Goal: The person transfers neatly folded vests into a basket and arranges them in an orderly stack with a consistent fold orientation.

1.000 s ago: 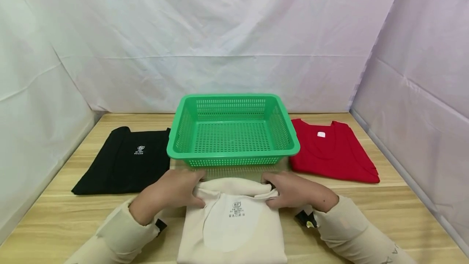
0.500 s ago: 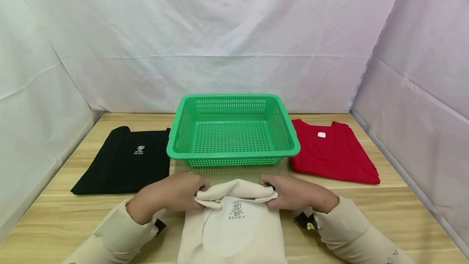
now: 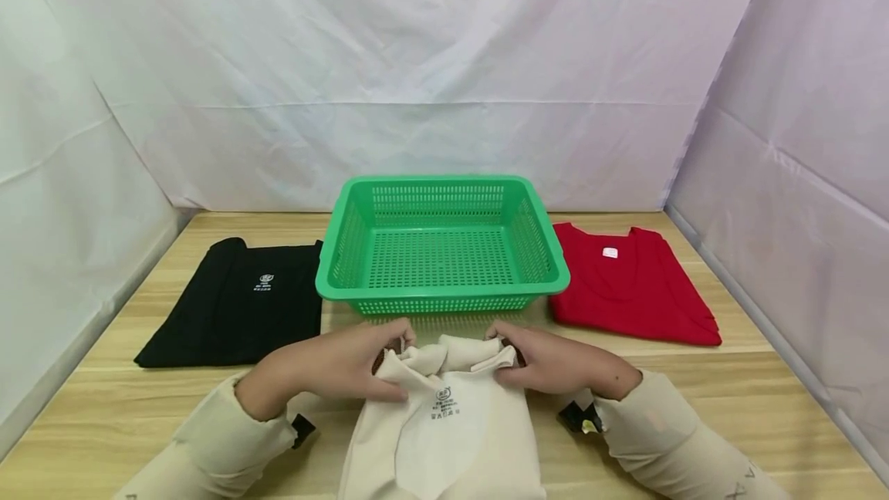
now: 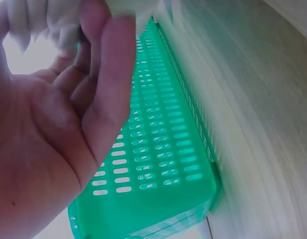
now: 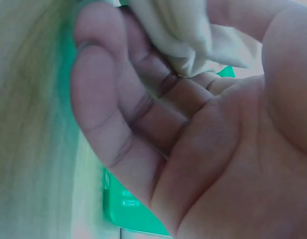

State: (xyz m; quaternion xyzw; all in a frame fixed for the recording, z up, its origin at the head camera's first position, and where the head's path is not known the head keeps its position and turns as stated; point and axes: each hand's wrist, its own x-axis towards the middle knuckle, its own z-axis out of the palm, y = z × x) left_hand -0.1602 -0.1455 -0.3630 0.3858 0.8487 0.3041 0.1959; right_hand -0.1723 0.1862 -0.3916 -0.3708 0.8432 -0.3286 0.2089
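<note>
A folded cream undershirt [image 3: 437,423] with dark print inside its neck lies on the table at the front, in the head view. My left hand [image 3: 350,365] pinches its upper left corner between thumb and fingers. At the upper right corner, my right hand [image 3: 556,361] grips the cloth the same way. The top edge between the hands is bunched and raised a little. Cream cloth [image 5: 178,35] also shows between the thumb and curled fingers in the right wrist view. In the left wrist view the left fingers [image 4: 113,69] curl, with pale cloth at the top.
Beyond the hands stands a green plastic basket [image 3: 444,293] with nothing in it. A folded black shirt [image 3: 239,315] lies left of it, a folded red shirt [image 3: 625,284] right of it. White sheets [image 3: 444,60] hang behind and at both sides of the wooden table [image 3: 90,423].
The shirt's top edge went from lying flatter to being lifted and bunched. My left hand moved slightly right, drawing its corner inward, and its fingers shifted on the cloth. The right hand barely moved.
</note>
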